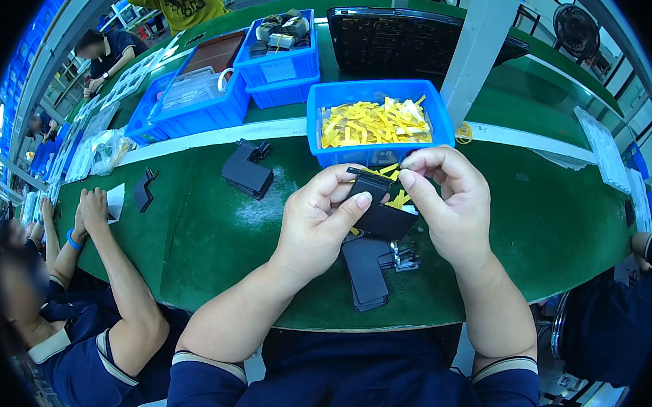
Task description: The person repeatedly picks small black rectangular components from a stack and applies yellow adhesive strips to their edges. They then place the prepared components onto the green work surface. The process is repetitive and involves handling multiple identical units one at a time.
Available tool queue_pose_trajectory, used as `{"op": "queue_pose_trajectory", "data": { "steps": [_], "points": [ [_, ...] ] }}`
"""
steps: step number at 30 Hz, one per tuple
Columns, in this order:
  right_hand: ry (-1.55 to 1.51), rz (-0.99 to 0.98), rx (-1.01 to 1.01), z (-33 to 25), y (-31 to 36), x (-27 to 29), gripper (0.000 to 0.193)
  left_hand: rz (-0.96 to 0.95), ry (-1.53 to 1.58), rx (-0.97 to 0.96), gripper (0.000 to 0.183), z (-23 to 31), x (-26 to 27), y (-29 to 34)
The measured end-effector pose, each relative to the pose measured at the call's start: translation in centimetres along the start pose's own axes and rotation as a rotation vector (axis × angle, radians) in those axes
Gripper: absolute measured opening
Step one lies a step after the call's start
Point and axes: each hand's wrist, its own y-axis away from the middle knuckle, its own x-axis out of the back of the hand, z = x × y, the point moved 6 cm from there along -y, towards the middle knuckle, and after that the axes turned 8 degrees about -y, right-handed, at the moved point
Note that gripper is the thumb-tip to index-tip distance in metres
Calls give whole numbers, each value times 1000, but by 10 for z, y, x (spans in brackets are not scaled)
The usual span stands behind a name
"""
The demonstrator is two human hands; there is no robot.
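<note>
My left hand (314, 218) is closed on a black L-shaped plate (383, 213), thumb on its face, holding it tilted above the table. At the plate's upper edge, my right hand (449, 200) pinches, thumb against forefinger, with a small yellow strip (389, 170) at its fingertips. More yellow strips show behind the plate, partly hidden by it. Below my hands lies a stack of similar black plates (367, 269) with metal-looking ends. Just beyond my hands stands a blue bin (329, 157) heaped with yellow strips (372, 124).
Another stack of black plates (246, 172) and a single black plate (144, 191) lie to the left. Blue crates (197, 117) stand at the back left. A grey post (480, 56) rises behind the bin. A co-worker's arms (107, 242) rest on the table at left.
</note>
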Motion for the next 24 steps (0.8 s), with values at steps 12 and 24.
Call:
{"op": "queue_pose_trajectory", "data": {
  "steps": [12,24],
  "points": [
    [-579,-191,-305,7,0,-5,9,-136,239,92,22,-5,-3,-1],
    [-486,-236,-326,14,-1,0,13,-246,351,120,17,-3,-4,-3]
  ]
}}
